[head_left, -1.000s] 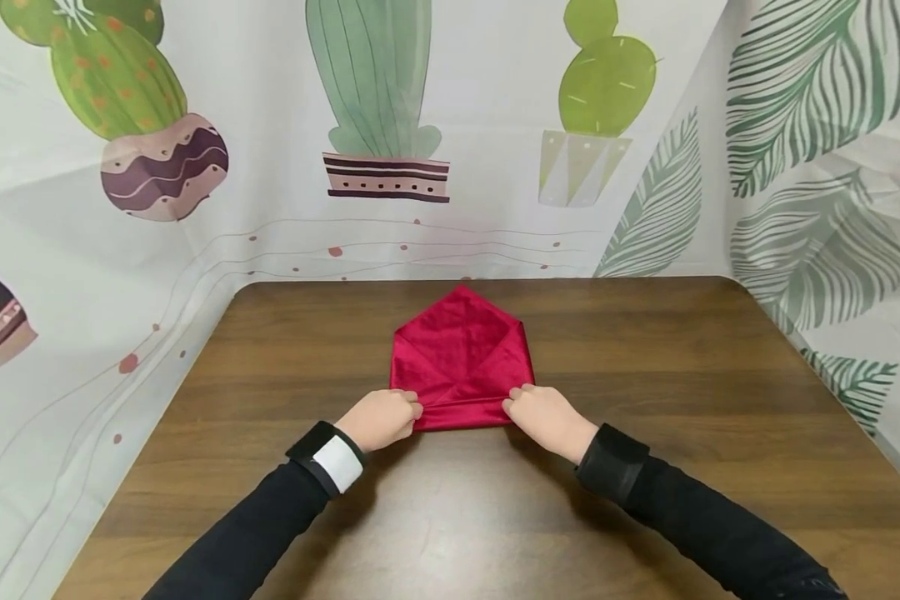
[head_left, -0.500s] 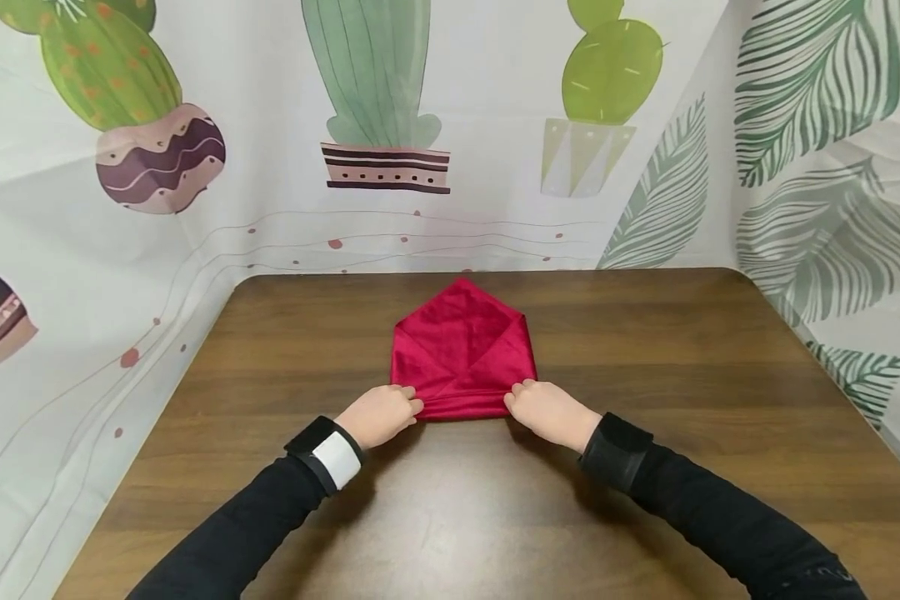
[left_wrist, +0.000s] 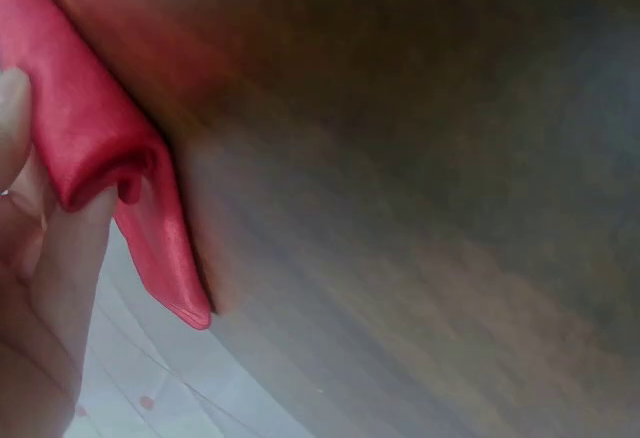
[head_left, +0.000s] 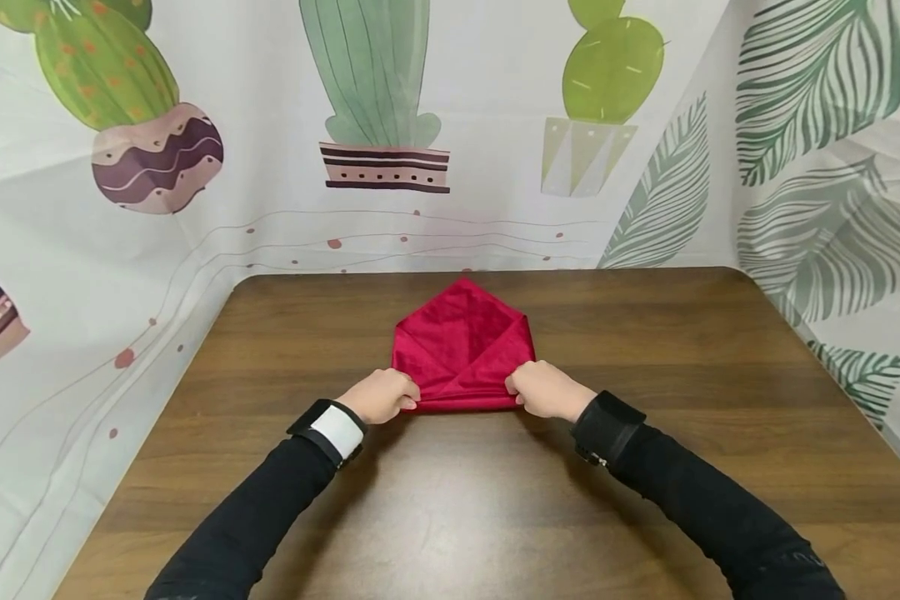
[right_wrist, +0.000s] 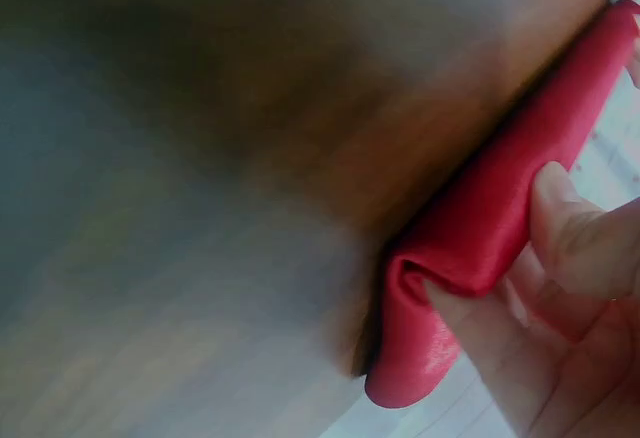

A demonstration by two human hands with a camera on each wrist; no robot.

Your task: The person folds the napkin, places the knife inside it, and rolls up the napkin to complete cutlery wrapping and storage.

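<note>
Cloth [head_left: 461, 350] lies at mid-bench [head_left: 645, 467], its near edge rolled further away than a second ago, so the fold is judged progressing. Each end is pinched by the left hand [head_left: 378, 395] and right hand [head_left: 543, 390].

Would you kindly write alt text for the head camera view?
Two hands, left hand and right hand, pinch the near corners of a folded red cloth on a brown wooden table. The cloth's far end comes to a point, toward a cactus-print backdrop.
</note>
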